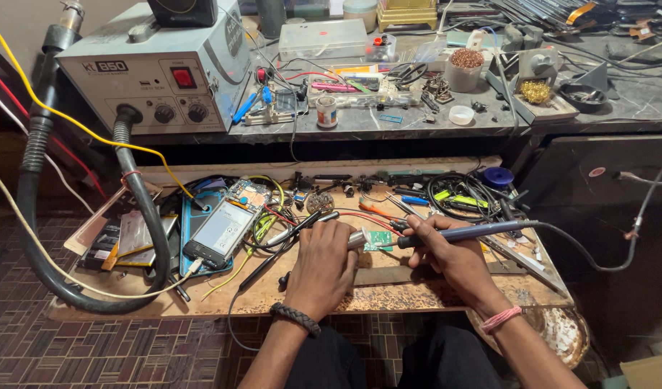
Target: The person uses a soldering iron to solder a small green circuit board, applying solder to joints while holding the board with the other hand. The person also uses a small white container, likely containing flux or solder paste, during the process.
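At the centre of the frame, on a scuffed, scorched wooden pull-out board (388, 292), the person's two hands meet over a small green rectangular circuit board (378, 240). Left hand (322, 268), with a braided dark leather band at the wrist, has its fingers curled shut around a short silvery cylindrical piece (358, 238), held just beside the circuit board. Right hand (450, 252), with a pink thread band at the wrist, has its fingers clamped around the smooth bluish-grey handle of a soldering iron (464, 232); the iron's black collar and tip point left at the circuit board, and its dark rubbery cord trails off to the right.

Left of the hands lies a slim smartphone with a pale glossy screen (221, 230) amid tangled yellow, red and black wires. At upper left, on a grey stone shelf (388, 124), stands a boxy grey metal rework station (165, 72) with two knobs and a ribbed black hose (140, 209) looping down. At upper right sits a small white cup of coppery wire wool (465, 68).
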